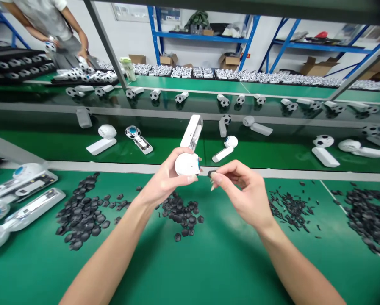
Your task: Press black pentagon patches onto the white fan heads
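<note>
My left hand [158, 184] is closed round the ball-shaped head of a white ball-headed unit [186, 164]. The unit's hollow handle points away from me, its open side facing right. Just right of the head, my right hand [245, 192] pinches a small black piece [211, 173] between thumb and fingertips, apart from the unit. A blue part shows at the head's right edge. Below my hands lies a heap of black pentagon-like pieces [181, 214] on the green table [190, 271].
More black pieces [83, 212] are heaped at left, slim black pieces [291, 207] at right, another pile [370, 216] at far right. White units [34, 209] lie on the left. Beyond the grey rail [139, 167], several units rest on green belts. A person [54, 29] works at back left.
</note>
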### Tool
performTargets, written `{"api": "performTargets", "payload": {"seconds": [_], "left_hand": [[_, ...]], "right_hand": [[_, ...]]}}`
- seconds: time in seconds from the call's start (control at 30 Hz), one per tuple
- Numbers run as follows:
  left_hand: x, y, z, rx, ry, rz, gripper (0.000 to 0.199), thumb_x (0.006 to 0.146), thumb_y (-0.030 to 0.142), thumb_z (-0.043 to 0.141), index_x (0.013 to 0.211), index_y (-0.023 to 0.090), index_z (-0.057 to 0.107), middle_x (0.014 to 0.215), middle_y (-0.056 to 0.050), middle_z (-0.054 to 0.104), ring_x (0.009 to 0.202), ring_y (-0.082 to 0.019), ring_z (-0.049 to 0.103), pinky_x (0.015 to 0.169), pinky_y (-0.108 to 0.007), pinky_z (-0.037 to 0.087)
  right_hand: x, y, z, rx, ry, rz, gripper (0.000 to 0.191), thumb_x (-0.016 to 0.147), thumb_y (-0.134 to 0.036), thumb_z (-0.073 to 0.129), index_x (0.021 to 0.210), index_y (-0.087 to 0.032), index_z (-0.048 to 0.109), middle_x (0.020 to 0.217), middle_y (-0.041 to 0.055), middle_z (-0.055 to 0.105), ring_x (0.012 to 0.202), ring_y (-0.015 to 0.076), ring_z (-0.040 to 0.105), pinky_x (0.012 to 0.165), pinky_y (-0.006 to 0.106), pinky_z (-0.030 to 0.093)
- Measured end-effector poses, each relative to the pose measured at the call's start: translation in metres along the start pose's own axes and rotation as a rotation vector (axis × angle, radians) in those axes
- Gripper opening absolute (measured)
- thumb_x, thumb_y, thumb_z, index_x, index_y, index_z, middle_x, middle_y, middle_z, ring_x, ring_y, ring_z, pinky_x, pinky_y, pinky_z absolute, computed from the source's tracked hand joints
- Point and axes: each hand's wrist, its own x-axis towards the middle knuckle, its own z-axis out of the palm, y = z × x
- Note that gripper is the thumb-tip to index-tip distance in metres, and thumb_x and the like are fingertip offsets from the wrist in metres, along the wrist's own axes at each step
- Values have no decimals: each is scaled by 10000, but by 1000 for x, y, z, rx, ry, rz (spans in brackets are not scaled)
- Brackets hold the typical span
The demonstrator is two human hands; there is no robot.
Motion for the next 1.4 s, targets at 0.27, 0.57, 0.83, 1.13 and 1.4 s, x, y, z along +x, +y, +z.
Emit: {"api": "performTargets", "payload": {"seconds": [0.27, 0.57, 0.83, 1.13, 1.4], "left_hand": [[-7, -12, 23, 145, -6, 134, 321, 1116, 554, 534, 1264, 292, 645, 1223, -47, 601, 952, -172, 559, 803, -271, 472], [-8, -9, 35, 447, 97, 232, 272, 1102, 505, 597, 1163, 242, 636, 1123, -41, 644, 996, -194, 598, 823, -282, 481], [-7, -12, 41, 473, 219, 228, 310, 920, 433, 835, 1086, 232, 667, 1037, -36, 685, 822, -164, 641, 660, -241, 501], [-4, -21, 35, 321, 276, 314, 286, 879, 387, 849, 1002, 200, 671, 941, -41, 701, 729, -154, 649, 626, -250, 595], [8, -19, 24, -165, 312, 58, 442, 733, 370, 877, 1006, 219, 564, 920, -38, 720, 780, -205, 726, 564, -252, 622]], "right_hand": [[6, 12, 5, 172, -42, 164, 225, 878, -350, 887, 807, -198, 737, 715, -7, 741, 624, 135, 705, 632, 232, 587], [7, -1, -7, 105, -190, 228, 291, 895, -418, 887, 797, -182, 747, 747, 12, 759, 663, 151, 721, 660, 242, 584], [3, 1, -5, 201, -179, 284, 237, 862, -382, 915, 855, -184, 785, 803, 22, 780, 752, 163, 768, 722, 221, 630], [7, 1, -15, 198, -275, 247, 176, 991, -350, 759, 1055, -190, 794, 945, 44, 796, 777, 160, 778, 734, 250, 665], [1, 19, -22, -139, -179, 259, 255, 971, -417, 734, 1040, -181, 803, 923, 70, 805, 736, 213, 764, 685, 321, 624]]}}
